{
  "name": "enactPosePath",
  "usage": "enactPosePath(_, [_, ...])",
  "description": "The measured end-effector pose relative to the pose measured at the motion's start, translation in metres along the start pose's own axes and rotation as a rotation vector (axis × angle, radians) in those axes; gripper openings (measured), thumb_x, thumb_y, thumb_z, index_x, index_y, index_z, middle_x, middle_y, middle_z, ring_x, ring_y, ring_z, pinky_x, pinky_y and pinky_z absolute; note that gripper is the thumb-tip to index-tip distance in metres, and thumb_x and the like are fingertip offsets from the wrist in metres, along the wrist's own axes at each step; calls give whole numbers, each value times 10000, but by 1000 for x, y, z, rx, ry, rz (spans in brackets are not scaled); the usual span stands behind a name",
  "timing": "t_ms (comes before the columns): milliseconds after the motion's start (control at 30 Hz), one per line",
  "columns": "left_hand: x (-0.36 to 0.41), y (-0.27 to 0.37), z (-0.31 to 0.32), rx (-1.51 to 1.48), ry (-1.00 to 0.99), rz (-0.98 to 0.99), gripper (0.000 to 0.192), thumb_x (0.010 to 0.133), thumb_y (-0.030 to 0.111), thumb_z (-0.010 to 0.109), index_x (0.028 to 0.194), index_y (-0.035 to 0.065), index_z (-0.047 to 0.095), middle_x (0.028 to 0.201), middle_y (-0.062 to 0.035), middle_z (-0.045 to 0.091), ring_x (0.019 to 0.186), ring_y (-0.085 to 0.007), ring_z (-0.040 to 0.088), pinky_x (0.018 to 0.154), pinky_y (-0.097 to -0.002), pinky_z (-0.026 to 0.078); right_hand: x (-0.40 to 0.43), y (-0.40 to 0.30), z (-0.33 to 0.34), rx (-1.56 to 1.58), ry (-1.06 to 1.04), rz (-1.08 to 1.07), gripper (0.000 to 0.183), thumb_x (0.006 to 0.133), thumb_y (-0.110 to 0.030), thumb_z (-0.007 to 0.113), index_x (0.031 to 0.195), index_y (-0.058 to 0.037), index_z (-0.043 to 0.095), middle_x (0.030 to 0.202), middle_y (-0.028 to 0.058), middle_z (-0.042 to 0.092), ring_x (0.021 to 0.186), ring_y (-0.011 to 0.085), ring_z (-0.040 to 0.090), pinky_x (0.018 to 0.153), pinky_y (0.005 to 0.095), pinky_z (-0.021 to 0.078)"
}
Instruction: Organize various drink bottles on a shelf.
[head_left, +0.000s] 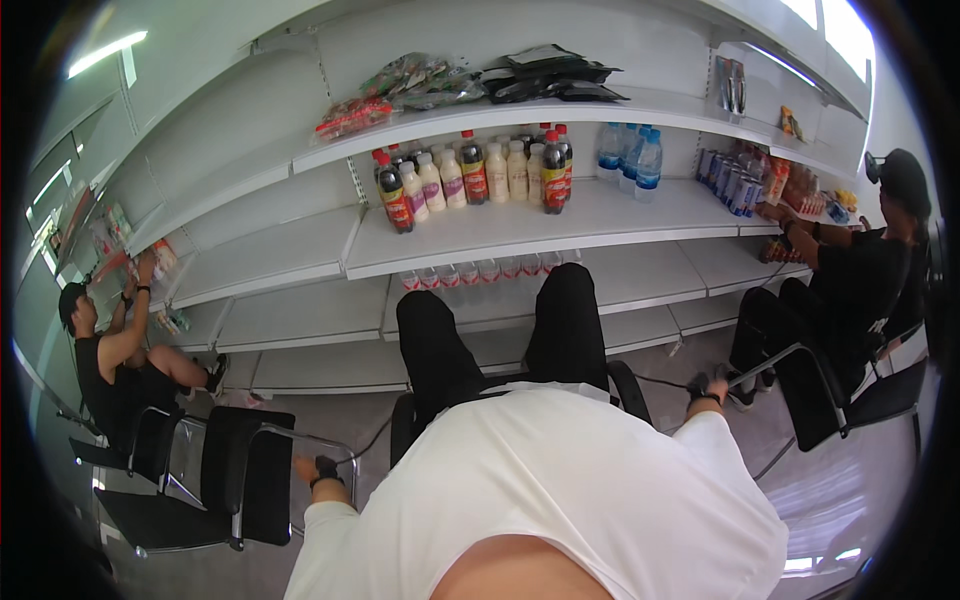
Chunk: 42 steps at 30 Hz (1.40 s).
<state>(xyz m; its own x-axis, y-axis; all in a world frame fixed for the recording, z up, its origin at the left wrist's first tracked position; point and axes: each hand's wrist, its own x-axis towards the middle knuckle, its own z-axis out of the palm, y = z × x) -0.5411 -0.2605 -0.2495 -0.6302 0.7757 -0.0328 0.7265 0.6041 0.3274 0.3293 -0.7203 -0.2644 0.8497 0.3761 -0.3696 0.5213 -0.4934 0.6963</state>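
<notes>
My left hand hangs low at my left side, by the backrest of a black chair with a chrome frame. Out to the right, my right hand is close to the chrome armrest of another chair; whether it touches is unclear. Both wrists wear black bands with cables, and the fingers are too small to read. Before me a white shelf holds cola bottles, cream-coloured drink bottles and blue-capped water bottles. Clear bottles with red-and-white labels stand one level down.
Black packets and clear bagged goods lie on the upper shelf. Blue cans stand to the right, where a seated person reaches in. Another seated person handles goods at the far left. Cables trail beside my chair.
</notes>
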Motion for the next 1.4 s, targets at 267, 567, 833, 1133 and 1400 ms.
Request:
enactPosePath(267, [-1, -58, -2, 130, -138, -123, 301, 951, 194, 497, 1146, -7, 606, 1091, -129, 640, 971, -248, 608, 826, -402, 459, -112, -6, 29, 224, -307, -222, 252, 926, -227, 529, 1116, -177, 687, 1109, 38, 687, 1077, 203, 623, 872, 399, 440])
enactPosePath(567, [7, -65, -8, 174, -199, -91, 310, 959, 203, 477, 1172, 10, 596, 1142, -116, 620, 1017, -240, 593, 855, -403, 446, -136, -4, 25, 250, -325, -243, 252, 911, -243, 551, 1106, -173, 693, 1118, 39, 685, 1072, 210, 626, 867, 423, 450])
enactPosePath(833, [3, -60, -9, 198, -237, -64, 320, 967, 211, 459, 1194, 26, 587, 1187, -104, 603, 1058, -233, 579, 880, -404, 435, -146, 0, 14, 247, -306, -253, 254, 897, -257, 570, 1098, -170, 699, 1127, 41, 683, 1068, 216, 629, 862, 444, 460])
enactPosePath(1133, [-8, -51, -2, 248, -277, -14, 332, 975, 220, 438, 1220, 44, 577, 1239, -91, 583, 1104, -225, 564, 908, -404, 422, -159, -13, 0, 256, -303, -294, 259, 881, -273, 592, 1089, -166, 705, 1136, 42, 681, 1063, 224, 633, 857, 468, 471])
enactPosePath(1400, [-20, -42, 11, 311, -327, 36, 343, 983, 228, 420, 1243, 59, 568, 1284, -79, 566, 1145, -217, 551, 933, -405, 411, -166, -34, -15, 234, -301, -362, 266, 867, -287, 611, 1081, -163, 710, 1145, 43, 679, 1059, 230, 636, 853, 489, 480])
